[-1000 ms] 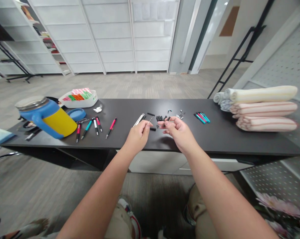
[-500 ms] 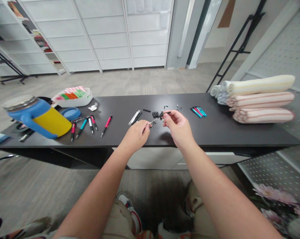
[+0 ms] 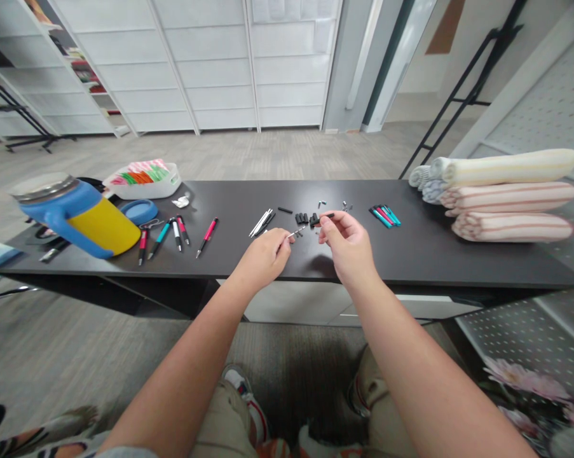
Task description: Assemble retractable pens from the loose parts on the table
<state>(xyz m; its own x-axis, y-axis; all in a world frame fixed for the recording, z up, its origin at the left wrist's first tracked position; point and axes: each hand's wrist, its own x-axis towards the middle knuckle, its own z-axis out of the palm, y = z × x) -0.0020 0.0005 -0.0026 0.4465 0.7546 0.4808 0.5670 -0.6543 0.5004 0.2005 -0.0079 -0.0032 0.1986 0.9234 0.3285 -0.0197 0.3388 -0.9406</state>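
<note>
The left hand [image 3: 264, 256], right hand [image 3: 352, 247] and forearms [image 3: 215, 334] are bare. At half past seven, a pale grey sleeve edge [image 3: 125, 452] shows. Beige trousers [image 3: 227, 416] appear at seven and five o'clock; between six and seven, a white shoe [image 3: 241, 386] with dark and red stripes.

Bright, w/ edge distort. & blur

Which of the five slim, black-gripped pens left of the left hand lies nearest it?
The red-and-black pen lying alone, closest to the left hand; the other four pens cluster farther left, near the large blue-and-yellow mug.
</note>
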